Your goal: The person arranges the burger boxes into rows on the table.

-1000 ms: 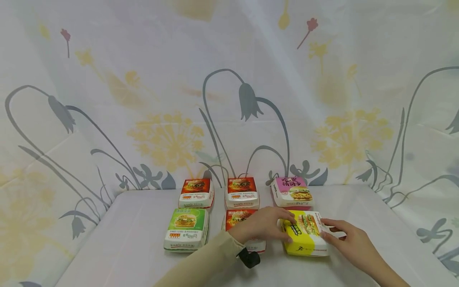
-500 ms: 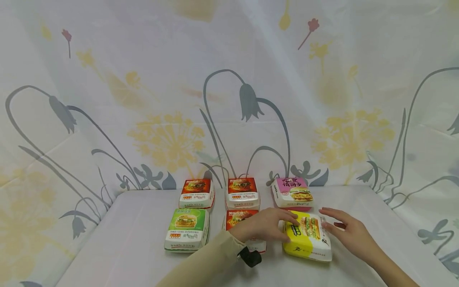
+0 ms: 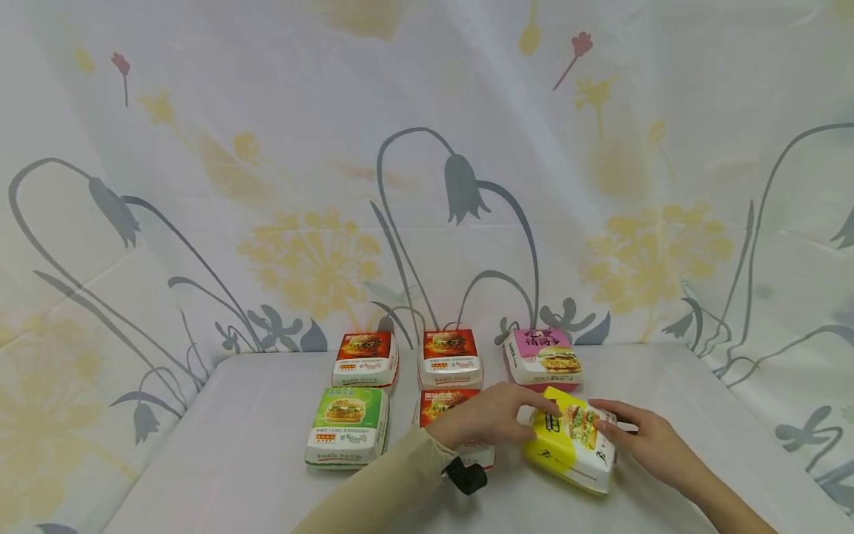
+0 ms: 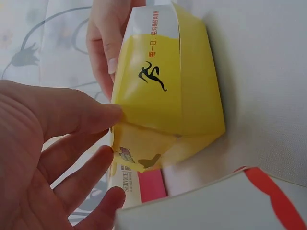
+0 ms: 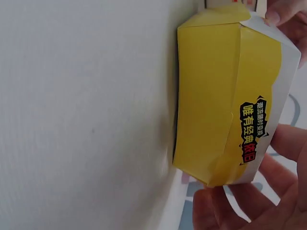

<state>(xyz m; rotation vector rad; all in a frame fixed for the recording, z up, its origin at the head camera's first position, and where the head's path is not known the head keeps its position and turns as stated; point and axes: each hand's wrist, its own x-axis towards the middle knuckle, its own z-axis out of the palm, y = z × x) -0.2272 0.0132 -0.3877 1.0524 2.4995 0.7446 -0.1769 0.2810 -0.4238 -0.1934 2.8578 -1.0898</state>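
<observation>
A yellow and white burger box (image 3: 574,449) sits turned at an angle at the front right of the table. My left hand (image 3: 483,415) pinches its left corner, thumb near and index finger on the far side. In the left wrist view, the other fingers of the left hand (image 4: 53,139) stand off the box. From the right, my right hand (image 3: 650,441) holds the box between thumb and fingers. The right wrist view has the right hand's thumb near the top edge of the burger box (image 5: 211,96), its fingers around the end.
Two red burger boxes (image 3: 365,360) and a pink one (image 3: 543,360) line the back. A green box (image 3: 347,426) stands front left. Another red box (image 3: 443,400) is partly hidden under the left hand and sleeve. A flowered cloth (image 3: 427,185) hangs behind the table.
The yellow box has turned clockwise, its near right corner swinging toward me. My right fingers lifted off slightly, then came back onto it. The left hand has barely moved.
</observation>
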